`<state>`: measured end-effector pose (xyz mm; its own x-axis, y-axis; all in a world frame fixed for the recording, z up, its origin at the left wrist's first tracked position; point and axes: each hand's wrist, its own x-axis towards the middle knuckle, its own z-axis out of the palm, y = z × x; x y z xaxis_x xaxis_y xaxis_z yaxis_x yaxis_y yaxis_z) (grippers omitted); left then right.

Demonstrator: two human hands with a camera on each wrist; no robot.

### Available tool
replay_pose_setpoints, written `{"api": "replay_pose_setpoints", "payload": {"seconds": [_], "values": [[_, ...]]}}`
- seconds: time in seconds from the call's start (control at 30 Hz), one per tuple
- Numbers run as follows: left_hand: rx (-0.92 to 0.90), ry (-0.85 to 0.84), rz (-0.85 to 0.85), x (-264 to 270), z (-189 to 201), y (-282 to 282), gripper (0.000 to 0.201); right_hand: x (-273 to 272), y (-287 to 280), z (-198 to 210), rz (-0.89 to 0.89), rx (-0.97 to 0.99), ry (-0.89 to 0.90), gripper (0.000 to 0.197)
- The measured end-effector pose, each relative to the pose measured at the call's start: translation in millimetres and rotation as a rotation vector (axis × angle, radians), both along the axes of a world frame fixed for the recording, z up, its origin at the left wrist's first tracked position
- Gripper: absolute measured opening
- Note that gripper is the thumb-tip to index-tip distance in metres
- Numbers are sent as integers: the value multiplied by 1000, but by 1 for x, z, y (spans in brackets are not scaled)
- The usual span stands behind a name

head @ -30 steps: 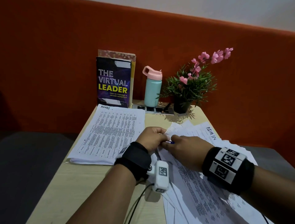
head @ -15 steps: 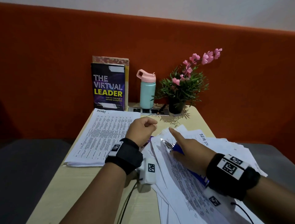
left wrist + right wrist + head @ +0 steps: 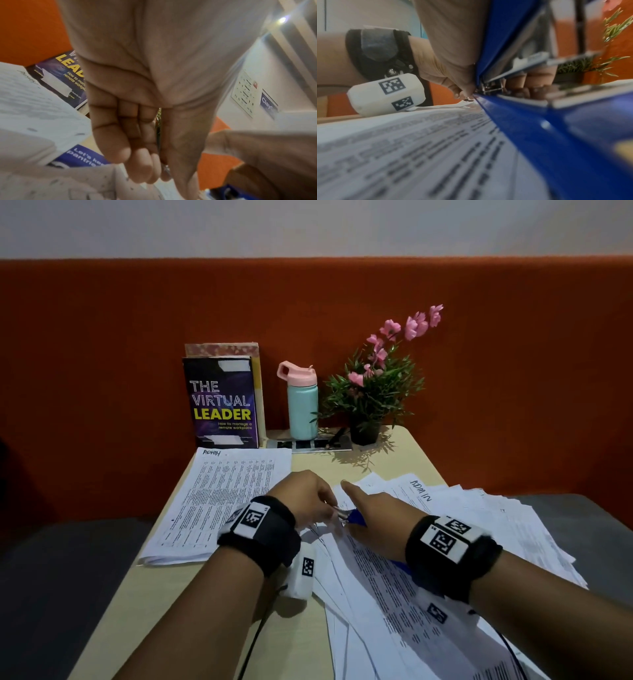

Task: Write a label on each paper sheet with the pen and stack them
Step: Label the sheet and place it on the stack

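Loose sheets (image 3: 394,594): a fanned, uneven spread of printed pages lies nearest you on the right half of the table (image 3: 205,611). One sheet further back in the spread has a handwritten label (image 3: 421,491) at its top.
Right hand (image 3: 376,522): it rests on the loose sheets. Your forefinger is stretched straight ahead, and the rest of the hand is wrapped over a blue tool.
Blue tool (image 3: 354,517): the right wrist view shows two blue arms (image 3: 539,135) spread apart with a metal mechanism between them, like an opened stapler. Its lower arm lies along the top sheet.
Left hand (image 3: 305,498): your fingers are curled in tight, and their tips meet the metal front end of the blue tool, just beside your right hand. The left wrist view shows a thin metal sliver (image 3: 158,128) between fingers and thumb; I cannot tell what it is.
Pen: I cannot pick it out with any certainty in any view.
Labelled stack (image 3: 226,501): a squared-up pile of sheets lies on the left side of the table, with a handwritten word at its top left corner.
Book (image 3: 222,402): it stands upright at the far edge, behind the stack.
Bottle (image 3: 303,409): mint green with a pink lid, it stands upright just right of the book.
Plant (image 3: 373,392): a dark pot with pink flowers stands right of the bottle.
Orange panel (image 3: 102,354): it runs behind everything.
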<state>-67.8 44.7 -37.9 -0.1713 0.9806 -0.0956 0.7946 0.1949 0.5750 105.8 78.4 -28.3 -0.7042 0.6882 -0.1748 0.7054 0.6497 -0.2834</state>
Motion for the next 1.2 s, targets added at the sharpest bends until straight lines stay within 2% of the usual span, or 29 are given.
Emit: {"api": "replay_pose_setpoints", "payload": {"seconds": [0.07, 0.17, 0.27, 0.33, 0.47, 0.6, 0.83, 1.13, 1.2], "values": [[-38, -30, -21, -2, 3, 1, 12, 1, 0, 2, -1, -6, 8, 70], [-98, -191, -27, -11, 8, 0, 9, 4, 0, 4, 7, -18, 21, 71], [-59, -432, 84, -23, 13, -5, 7, 5, 0, 5, 5, -11, 31, 69], [3, -462, 168, -30, 17, -7, 5, 5, 3, 4, -25, -8, 30, 69], [-39, -269, 137, -15, 11, -8, 10, 6, 12, 1, -97, -9, 41, 66], [-127, 11, 83, 12, 3, -2, 19, 8, 16, -1, -115, 10, 41, 55], [-217, 365, 38, 33, 8, 10, 3, 5, 15, -5, -113, 23, 15, 49], [-279, 291, 106, 27, 1, 11, 12, 7, 16, -4, -117, 24, 32, 48], [-301, 308, 90, 26, 0, 9, 7, 6, 17, -5, -115, 32, 27, 48]]}}
